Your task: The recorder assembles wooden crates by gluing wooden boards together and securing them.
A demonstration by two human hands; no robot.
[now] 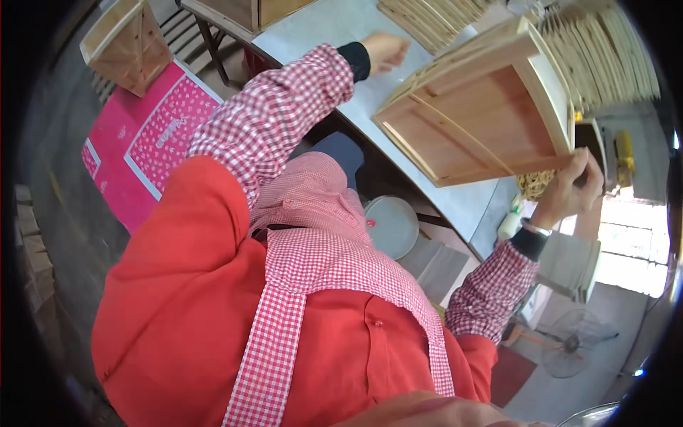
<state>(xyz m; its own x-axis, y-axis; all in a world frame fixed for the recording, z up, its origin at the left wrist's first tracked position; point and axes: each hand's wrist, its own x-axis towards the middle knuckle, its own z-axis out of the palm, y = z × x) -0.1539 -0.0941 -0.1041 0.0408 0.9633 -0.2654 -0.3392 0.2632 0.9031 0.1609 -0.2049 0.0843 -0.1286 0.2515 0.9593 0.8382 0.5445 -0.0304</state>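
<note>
A tapered wooden box lies tilted on the pale worktable in front of me, its reddish-brown panel turned toward me. A thin tan band runs across that panel. My right hand has its fingers curled in a pinch at the box's near right corner; whatever is between the fingertips is too small to make out. Next to that hand sits a pile of yellowish rubber bands. Beyond the box's left end, apart from it, my left hand is closed with fingers curled in; what it may hold is hidden.
Stacks of thin wooden pieces stand behind the box. A white bottle is near my right wrist. Below the worktable edge is a round pale lid. Another wooden box rests on a pink sheet at left.
</note>
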